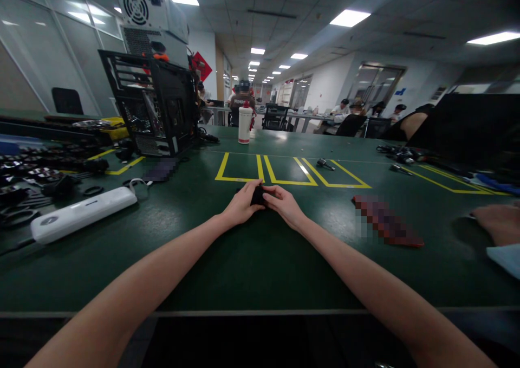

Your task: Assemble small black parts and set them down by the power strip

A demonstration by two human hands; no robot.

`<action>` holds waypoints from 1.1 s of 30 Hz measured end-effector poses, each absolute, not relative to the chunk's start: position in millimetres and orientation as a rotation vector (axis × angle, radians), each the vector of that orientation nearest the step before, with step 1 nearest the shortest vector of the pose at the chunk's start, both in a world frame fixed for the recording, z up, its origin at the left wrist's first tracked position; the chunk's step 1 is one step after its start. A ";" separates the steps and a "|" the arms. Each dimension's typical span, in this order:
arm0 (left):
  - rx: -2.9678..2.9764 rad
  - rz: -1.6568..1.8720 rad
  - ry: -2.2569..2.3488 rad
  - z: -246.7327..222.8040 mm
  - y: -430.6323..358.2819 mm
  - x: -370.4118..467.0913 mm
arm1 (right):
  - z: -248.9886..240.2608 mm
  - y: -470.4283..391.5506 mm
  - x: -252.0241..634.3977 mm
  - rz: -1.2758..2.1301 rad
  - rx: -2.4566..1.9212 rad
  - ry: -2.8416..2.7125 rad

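My left hand (pixel 242 204) and my right hand (pixel 283 202) meet over the green table, just in front of the yellow tape outlines. Between them is a small black object (pixel 258 195), mostly covered by my fingers, so its kind does not show. The left hand wraps round it from the left. From the other side, the right thumb and fingers pinch its edge. Beyond the hands, a short black connector or cable end (pixel 325 164) lies inside the rightmost of the three near tape outlines (pixel 345 186).
A white power strip (pixel 85 213), black cables (pixel 24 167) and an open computer case (pixel 162 102) stand at left. A white cup (pixel 244 124) is at the back. Right of my hands lies a red-edged, blurred flat object (pixel 388 221); another person's hand (pixel 498 223) rests beyond it.
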State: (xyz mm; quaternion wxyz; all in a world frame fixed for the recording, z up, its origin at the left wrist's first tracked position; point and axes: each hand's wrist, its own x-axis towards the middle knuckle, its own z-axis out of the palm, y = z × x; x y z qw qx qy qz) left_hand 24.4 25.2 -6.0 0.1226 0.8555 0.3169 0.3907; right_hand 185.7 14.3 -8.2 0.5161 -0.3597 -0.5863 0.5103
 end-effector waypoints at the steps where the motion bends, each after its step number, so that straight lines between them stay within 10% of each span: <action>1: 2.499 1.141 0.925 -6.2 25.4 24.5 | -8.6 15.1 185.2 1.215 -0.877 -1.403; 33: 2.482 1.155 0.917 -7.1 27.4 24.8 | -5.3 8.3 185.9 1.273 -0.906 -1.399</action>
